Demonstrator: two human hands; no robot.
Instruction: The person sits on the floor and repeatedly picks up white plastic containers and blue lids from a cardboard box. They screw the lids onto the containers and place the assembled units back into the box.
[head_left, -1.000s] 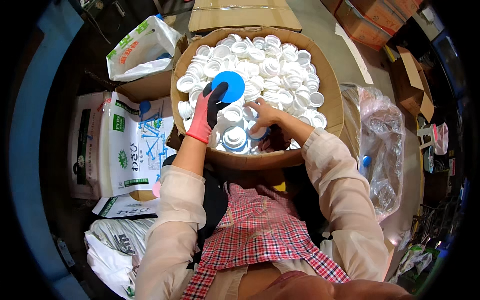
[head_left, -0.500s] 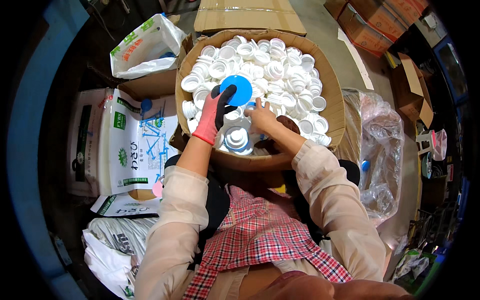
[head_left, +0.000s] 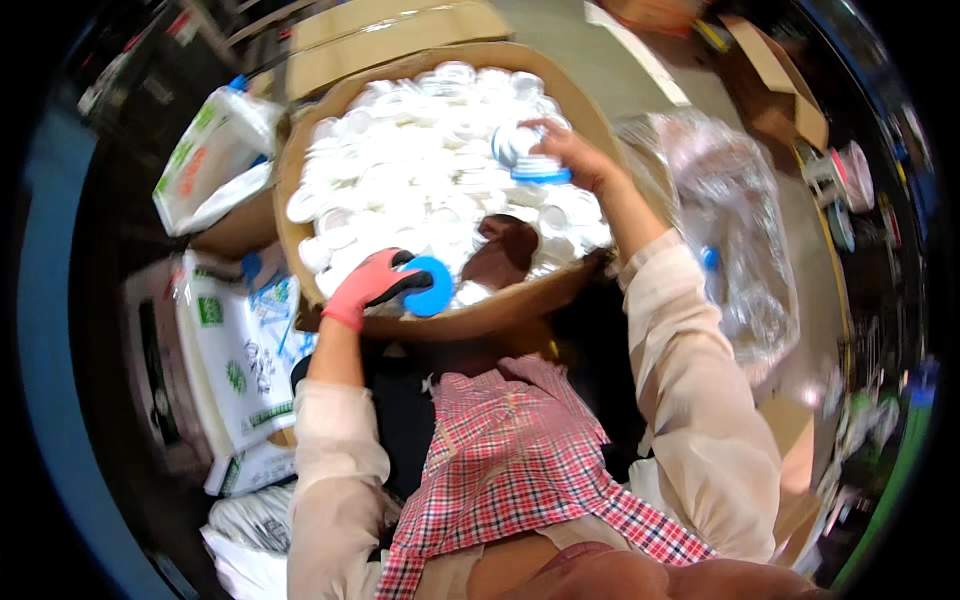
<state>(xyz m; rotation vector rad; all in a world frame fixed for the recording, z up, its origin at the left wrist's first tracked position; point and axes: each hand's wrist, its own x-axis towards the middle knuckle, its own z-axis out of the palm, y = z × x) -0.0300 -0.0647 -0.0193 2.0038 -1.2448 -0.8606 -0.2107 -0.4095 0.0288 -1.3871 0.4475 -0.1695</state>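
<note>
My left hand [head_left: 372, 284], in a pink glove with black fingers, is closed on a flat round blue disc [head_left: 432, 288] near the box's front left edge. My bare right hand [head_left: 578, 158] grips blue-rimmed white caps [head_left: 538, 170] above the pile's right side; blur hides how many it holds. Below both hands, a large cardboard box [head_left: 500, 318] is filled with loose white plastic caps [head_left: 410, 160]. A dark brown thing [head_left: 503, 252], its kind unclear, lies among the caps close to the front wall.
On the left stand a white plastic bag [head_left: 212, 165] and an open carton with thin blue plastic pieces [head_left: 275, 305]. Clear plastic wrap [head_left: 740, 250] covers something at the right. Behind the box lies a flat-topped carton [head_left: 400, 40]; another open carton [head_left: 775, 75] sits far right.
My left hand has brought the blue disc down toward the box's front edge. My right hand has risen to the right with blue-rimmed caps. The whole view has turned.
</note>
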